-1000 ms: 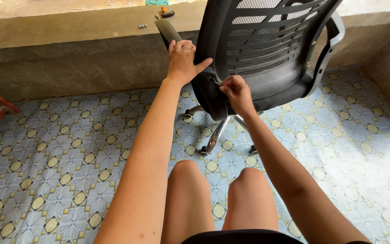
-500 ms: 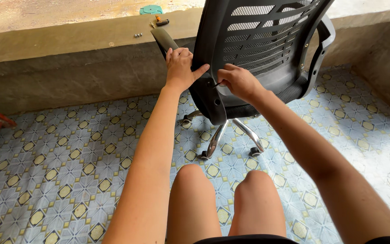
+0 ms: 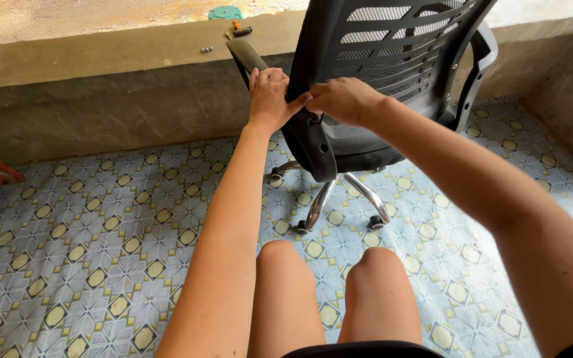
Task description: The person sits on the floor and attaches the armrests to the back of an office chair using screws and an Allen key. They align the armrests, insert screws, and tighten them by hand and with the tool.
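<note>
1. The left hand is closed around the edge of the office chair backrest, its fingers curled over the frame. If this grip loosens, the chair may roll away on its castor wheels, because the tiled floor looks smooth.
2. The right hand presses on the back support; its fingers are hidden, so I cannot tell if they hold something small. A thumb could be pinched where the two hands meet.
3. The chair stands near the concrete ledge. A strong push may knock it there and shake the small screws off.
</note>
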